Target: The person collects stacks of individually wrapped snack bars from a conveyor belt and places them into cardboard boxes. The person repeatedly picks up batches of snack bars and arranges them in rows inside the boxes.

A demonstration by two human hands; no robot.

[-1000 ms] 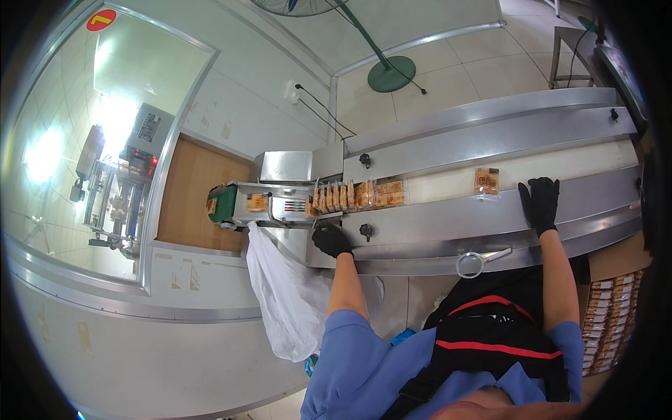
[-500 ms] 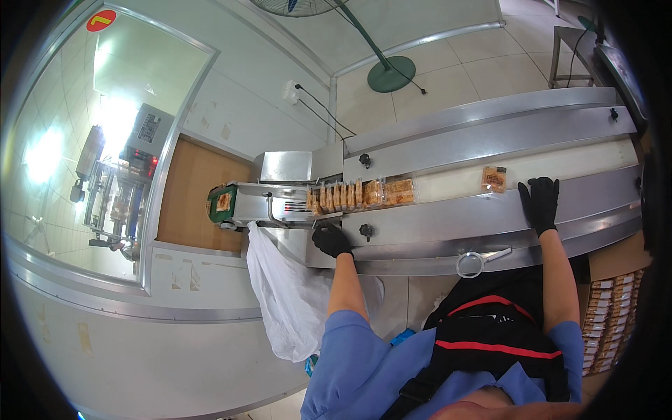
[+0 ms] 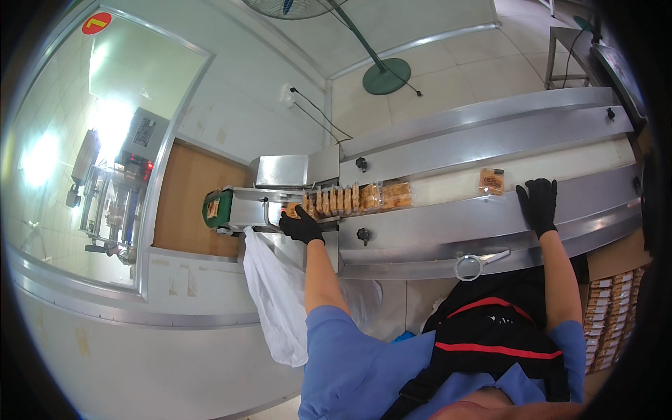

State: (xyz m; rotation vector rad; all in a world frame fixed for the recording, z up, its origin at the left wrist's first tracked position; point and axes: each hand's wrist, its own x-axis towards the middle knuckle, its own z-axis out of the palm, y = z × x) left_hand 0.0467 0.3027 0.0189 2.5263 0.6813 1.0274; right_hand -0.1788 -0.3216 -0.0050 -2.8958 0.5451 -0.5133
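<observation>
1. Left hand (image 3: 301, 227), black-gloved, is at an end packet (image 3: 291, 208) toward its 11 o'clock; I cannot tell whether the grip is closed on it.
2. The row (image 3: 357, 199) of packets lies toward that hand's 2 o'clock – mostly on edge, the far-end ones flatter.
3. Right hand (image 3: 538, 206), also gloved, rests on the rail (image 3: 448, 217) – fingers slightly spread, holding nothing visible.
4. From it, a lone packet (image 3: 491, 181) lies on the belt (image 3: 448, 185) at 10 o'clock; a box (image 3: 610, 257) of packets stands at 5.
</observation>
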